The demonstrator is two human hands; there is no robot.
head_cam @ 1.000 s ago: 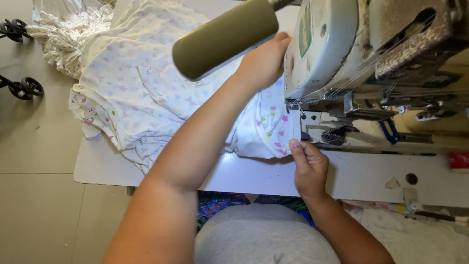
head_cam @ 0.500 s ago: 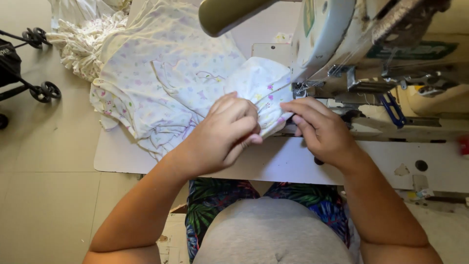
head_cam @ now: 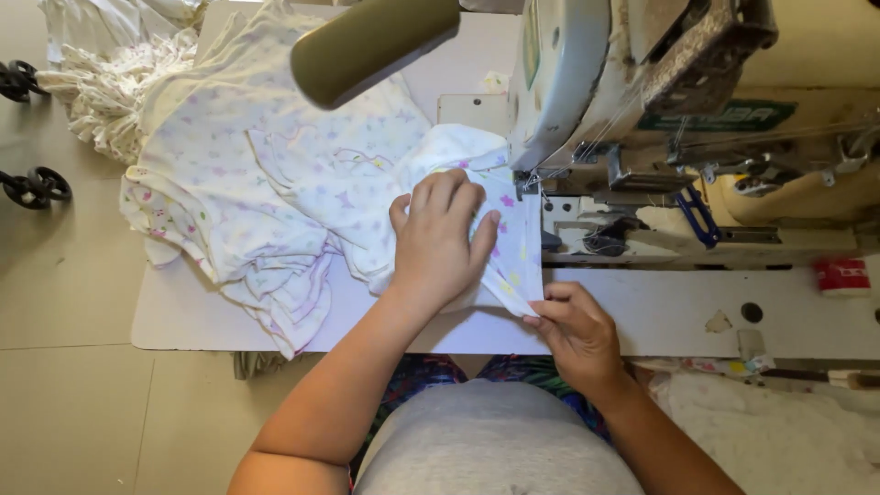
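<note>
Head view, looking down on a white sewing table point(head_cam: 229, 321). Left hand point(head_cam: 440, 240) laid flat, fingers spread and unclenched, pressing down on a white printed garment piece point(head_cam: 458, 151) at the centre of the table, grasping nothing. Right hand point(head_cam: 576, 332) at about 4 o'clock from the left hand, thumb and fingertips pinched on the near edge of the same garment piece, at the table's front edge. Garment piece spread from under the left hand toward 1 o'clock, its far end reaching the needle area of the sewing machine point(head_cam: 559, 82); contact with the needle itself not discernible. Sewing machine, cream and worn, occupying the 1 to 3 o'clock part of the view, with a blurred olive-green cylinder point(head_cam: 376, 41) at 12 o'clock, close to the camera. Stack of like printed garments point(head_cam: 229, 183) at 9 to 10 o'clock from the left hand, touching the garment piece and overhanging the table's left edge. Heap of ruffled white fabric point(head_cam: 101, 82) at 10 o'clock, beyond the stack. Black caster wheels point(head_cam: 37, 188) on the floor at 9 o'clock, well apart from the table. Small red object point(head_cam: 841, 275) on the table at 3 o'clock, far from both hands.
</note>
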